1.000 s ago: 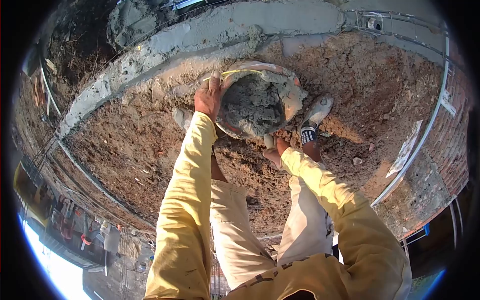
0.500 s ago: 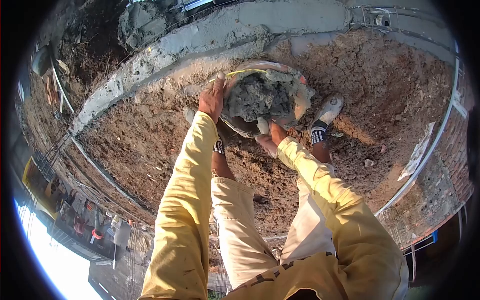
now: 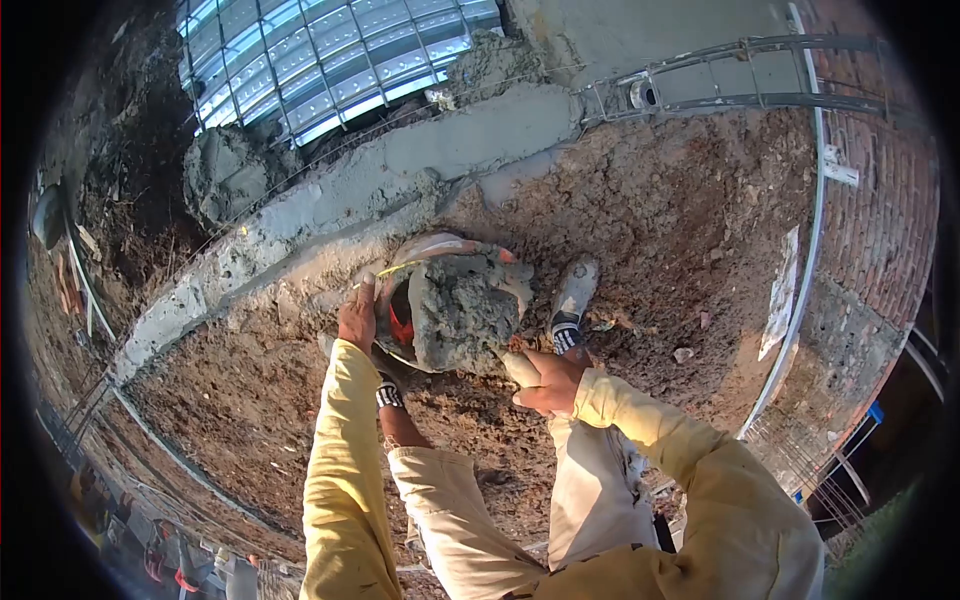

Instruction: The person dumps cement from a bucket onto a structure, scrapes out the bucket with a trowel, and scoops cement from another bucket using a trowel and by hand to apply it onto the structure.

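Observation:
A round bucket (image 3: 436,243) with a mortar-smeared rim and an orange-red inside stands on the soil between my feet. Wet grey mortar (image 3: 463,312) is heaped over its right part. My left hand (image 3: 357,318) grips the left rim, its thumb by a thin yellow strip (image 3: 399,267). At the lower right of the bucket, my right hand (image 3: 552,384) is closed around a pale rounded handle (image 3: 520,369). The far end of that handle meets the mortar, which hides whatever tool head is there.
A grey mortar ledge (image 3: 330,212) curves behind the bucket. Beyond it lie ribbed metal sheeting (image 3: 330,55) under a wire grid and a mortar heap (image 3: 222,175). Steel rebar (image 3: 760,100), a brick wall (image 3: 880,200) and a pale strip (image 3: 783,300) are on the right.
The view has shifted, showing more metal sheeting. My right hand has moved outward with the handle, and mortar has risen and shifted toward the bucket's right side, exposing its inside at left.

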Demonstrator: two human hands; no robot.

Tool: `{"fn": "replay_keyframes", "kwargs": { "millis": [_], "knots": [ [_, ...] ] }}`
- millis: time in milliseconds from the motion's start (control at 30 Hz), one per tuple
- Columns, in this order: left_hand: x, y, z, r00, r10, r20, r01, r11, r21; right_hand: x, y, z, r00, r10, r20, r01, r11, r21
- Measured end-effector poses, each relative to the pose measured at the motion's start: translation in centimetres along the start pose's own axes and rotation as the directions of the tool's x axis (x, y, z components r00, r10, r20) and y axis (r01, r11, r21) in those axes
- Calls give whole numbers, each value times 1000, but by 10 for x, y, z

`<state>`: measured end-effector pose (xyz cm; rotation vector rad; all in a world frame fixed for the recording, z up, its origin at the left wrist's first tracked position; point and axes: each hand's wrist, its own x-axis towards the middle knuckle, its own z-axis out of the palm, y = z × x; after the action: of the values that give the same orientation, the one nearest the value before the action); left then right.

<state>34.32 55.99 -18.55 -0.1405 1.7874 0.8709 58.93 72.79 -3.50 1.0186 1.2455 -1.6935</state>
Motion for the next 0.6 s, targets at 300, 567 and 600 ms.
{"fn": "replay_keyframes", "kwargs": {
  "millis": [300, 567, 600],
  "knots": [
    [1, -4, 2, 992, 104, -64, -104, 995, 13, 40, -86, -93, 890, -432, -147, 450, 775, 444],
    [-1, -1, -3, 997, 33, -70, -25, 993, 117, 174, -140, -218, 684, -714, -152, 184, -34, 982],
    [-3, 0, 3, 995, 43, -92, -36, 996, 84, 203, -136, -237, 721, -671, -174, 159, -84, 984]
  ]
}}
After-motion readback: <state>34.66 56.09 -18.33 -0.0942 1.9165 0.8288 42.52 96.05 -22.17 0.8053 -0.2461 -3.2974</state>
